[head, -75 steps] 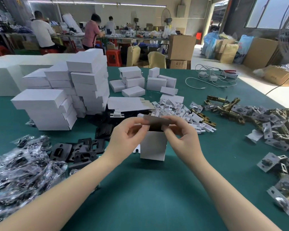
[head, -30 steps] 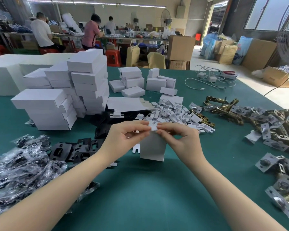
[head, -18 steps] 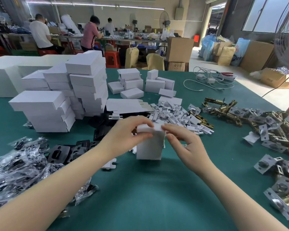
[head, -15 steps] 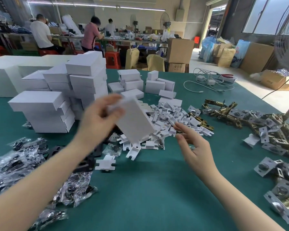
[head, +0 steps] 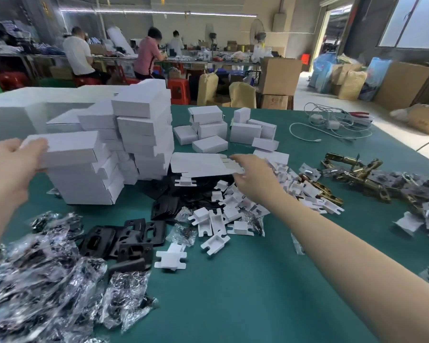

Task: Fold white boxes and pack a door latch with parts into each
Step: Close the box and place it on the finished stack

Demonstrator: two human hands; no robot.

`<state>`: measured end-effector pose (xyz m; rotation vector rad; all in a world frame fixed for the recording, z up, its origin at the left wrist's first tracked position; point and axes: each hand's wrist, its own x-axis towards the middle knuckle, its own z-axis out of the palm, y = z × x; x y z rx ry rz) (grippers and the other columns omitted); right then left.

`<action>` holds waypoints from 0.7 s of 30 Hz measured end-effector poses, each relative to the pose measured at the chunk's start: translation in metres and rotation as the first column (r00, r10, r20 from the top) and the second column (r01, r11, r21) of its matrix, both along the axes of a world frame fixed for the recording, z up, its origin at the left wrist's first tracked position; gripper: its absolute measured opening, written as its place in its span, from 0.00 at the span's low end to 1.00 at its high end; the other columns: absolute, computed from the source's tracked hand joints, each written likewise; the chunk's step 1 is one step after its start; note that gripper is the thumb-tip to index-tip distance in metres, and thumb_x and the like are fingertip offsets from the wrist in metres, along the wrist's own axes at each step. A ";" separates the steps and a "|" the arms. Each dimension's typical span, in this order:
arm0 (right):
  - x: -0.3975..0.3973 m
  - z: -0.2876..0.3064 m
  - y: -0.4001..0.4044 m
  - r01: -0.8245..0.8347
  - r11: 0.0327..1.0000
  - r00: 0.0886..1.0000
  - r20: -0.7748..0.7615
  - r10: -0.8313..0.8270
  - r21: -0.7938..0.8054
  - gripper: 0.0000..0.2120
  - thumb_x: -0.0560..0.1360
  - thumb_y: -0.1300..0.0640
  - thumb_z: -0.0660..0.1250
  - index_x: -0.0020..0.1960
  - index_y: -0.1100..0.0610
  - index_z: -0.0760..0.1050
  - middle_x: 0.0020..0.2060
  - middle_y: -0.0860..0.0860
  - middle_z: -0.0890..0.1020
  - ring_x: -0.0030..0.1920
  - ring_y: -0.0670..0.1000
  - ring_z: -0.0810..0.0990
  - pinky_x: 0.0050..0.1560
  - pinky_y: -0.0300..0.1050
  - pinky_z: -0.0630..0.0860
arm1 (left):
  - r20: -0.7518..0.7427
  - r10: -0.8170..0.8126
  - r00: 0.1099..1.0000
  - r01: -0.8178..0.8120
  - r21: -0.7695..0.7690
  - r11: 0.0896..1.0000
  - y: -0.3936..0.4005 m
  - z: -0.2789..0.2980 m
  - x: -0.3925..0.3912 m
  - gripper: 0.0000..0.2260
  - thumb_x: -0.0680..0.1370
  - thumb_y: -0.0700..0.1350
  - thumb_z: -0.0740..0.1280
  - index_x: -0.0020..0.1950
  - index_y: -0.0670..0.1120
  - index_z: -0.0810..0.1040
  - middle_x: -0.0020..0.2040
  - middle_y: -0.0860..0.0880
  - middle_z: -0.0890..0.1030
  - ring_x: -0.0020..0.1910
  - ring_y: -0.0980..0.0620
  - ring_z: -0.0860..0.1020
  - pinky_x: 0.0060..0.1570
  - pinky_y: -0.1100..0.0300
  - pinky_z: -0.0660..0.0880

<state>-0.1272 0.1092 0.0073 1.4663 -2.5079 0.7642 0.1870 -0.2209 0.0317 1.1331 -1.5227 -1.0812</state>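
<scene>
My left hand (head: 9, 167) grips the near end of a closed white box (head: 67, 149) that lies on top of the nearest stack of white boxes (head: 84, 184) at the left. My right hand (head: 253, 179) reaches over the table's middle, fingers spread, touching the edge of a pile of flat unfolded box blanks (head: 198, 164); it holds nothing. Small white card inserts (head: 216, 219) lie scattered under and around that hand. Brass door latches (head: 357, 174) are heaped at the right.
Black strike plates (head: 131, 236) and clear bags of parts (head: 42, 288) cover the near left. More white boxes (head: 208, 129) sit further back. White cables (head: 330, 127) lie at the far right. People work at benches behind the green table (head: 233, 293).
Both hands closed the box's top flap at the centre. Then the left hand carried the box left onto the stack while the right hand let go and moved forward to the flat blanks.
</scene>
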 end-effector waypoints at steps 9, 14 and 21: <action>-0.015 -0.020 -0.062 0.095 0.876 0.972 -0.235 0.021 0.473 0.16 0.80 0.64 0.55 0.64 0.54 0.71 0.57 0.57 0.80 0.56 0.59 0.79 0.45 0.48 0.73 | 0.078 0.216 0.973 -0.187 -0.270 0.944 0.031 0.001 -0.018 0.35 0.69 0.75 0.56 0.72 0.60 0.64 0.73 0.51 0.69 0.70 0.43 0.69 0.67 0.40 0.69; -0.022 -0.010 -0.061 0.004 0.882 0.996 -0.077 0.036 0.470 0.15 0.80 0.61 0.59 0.60 0.53 0.80 0.59 0.53 0.81 0.56 0.57 0.80 0.57 0.50 0.78 | 0.115 0.331 0.936 -0.295 -0.254 0.921 0.048 0.005 -0.025 0.46 0.65 0.83 0.44 0.68 0.54 0.71 0.70 0.43 0.72 0.67 0.39 0.73 0.66 0.41 0.69; -0.016 -0.016 -0.040 -0.086 0.887 0.990 -0.058 0.125 0.455 0.17 0.82 0.44 0.56 0.64 0.52 0.73 0.58 0.51 0.80 0.58 0.56 0.79 0.55 0.51 0.76 | -0.068 0.137 0.988 -0.142 -0.749 0.648 0.183 0.013 -0.067 0.19 0.77 0.42 0.63 0.68 0.43 0.72 0.69 0.41 0.66 0.67 0.53 0.61 0.71 0.59 0.55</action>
